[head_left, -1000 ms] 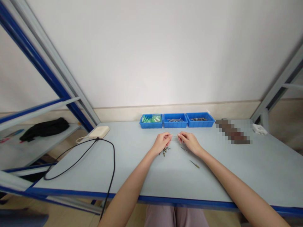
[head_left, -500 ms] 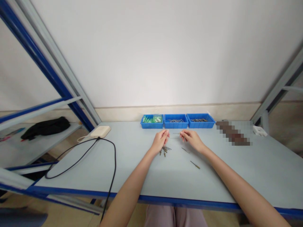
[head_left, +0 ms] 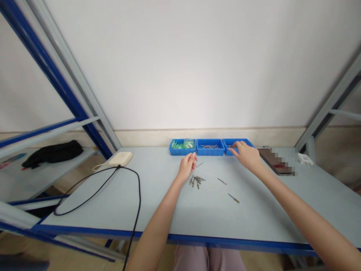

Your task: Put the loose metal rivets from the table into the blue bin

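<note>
My left hand (head_left: 187, 166) is closed above the desk, with a thin metal pin (head_left: 200, 164) showing at its fingertips. My right hand (head_left: 247, 155) is over the right blue bin (head_left: 243, 142), thumb and fingers apart and fingertips at its inside; it hides much of what lies there. Below my left hand lies a small heap of thin metal pins with brass-coloured ends (head_left: 197, 181). Two similar loose pieces, a shorter pin (head_left: 222, 181) and a longer pin (head_left: 234, 198), rest on the desk to the right.
A middle blue bin (head_left: 210, 152) holds metal pins, and a left blue bin (head_left: 182, 152) holds green-and-white packets. A partly blurred dark tablet-like device (head_left: 275, 162) lies at right beside a white object (head_left: 305, 159). A cream box (head_left: 121, 158) and black cable (head_left: 139, 192) are at left.
My right hand has moved away from my left hand, right and forward to the right bin, its fingers spreading. My left hand has stayed nearly in place.
</note>
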`<move>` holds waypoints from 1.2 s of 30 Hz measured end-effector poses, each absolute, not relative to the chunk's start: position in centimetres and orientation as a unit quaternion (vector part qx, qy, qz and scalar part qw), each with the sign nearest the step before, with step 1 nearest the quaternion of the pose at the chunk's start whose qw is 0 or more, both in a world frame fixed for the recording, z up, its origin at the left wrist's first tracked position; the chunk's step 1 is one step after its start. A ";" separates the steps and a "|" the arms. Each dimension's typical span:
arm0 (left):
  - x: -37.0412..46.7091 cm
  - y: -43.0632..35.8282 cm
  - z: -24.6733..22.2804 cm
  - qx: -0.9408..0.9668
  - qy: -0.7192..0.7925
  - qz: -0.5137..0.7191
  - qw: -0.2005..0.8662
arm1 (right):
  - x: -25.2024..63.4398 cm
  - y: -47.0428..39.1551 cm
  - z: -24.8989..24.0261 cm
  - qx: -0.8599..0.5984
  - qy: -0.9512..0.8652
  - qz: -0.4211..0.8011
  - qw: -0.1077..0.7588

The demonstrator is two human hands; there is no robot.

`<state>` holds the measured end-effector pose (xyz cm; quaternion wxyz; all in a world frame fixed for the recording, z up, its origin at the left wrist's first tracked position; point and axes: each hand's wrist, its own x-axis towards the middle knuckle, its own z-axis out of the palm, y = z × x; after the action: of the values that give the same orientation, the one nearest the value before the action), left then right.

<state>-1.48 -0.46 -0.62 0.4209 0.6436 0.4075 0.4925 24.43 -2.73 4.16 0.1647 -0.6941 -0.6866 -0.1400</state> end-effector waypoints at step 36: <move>-0.6 -1.5 -0.8 0.685 0.339 0.323 0.559 | 18.3 -5.3 -0.6 -0.517 -0.732 0.197 0.397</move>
<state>-0.56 -1.49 -0.80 0.5588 0.6848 0.3388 0.3226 18.33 -5.31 -0.59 0.3970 -0.5169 -0.7324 0.1971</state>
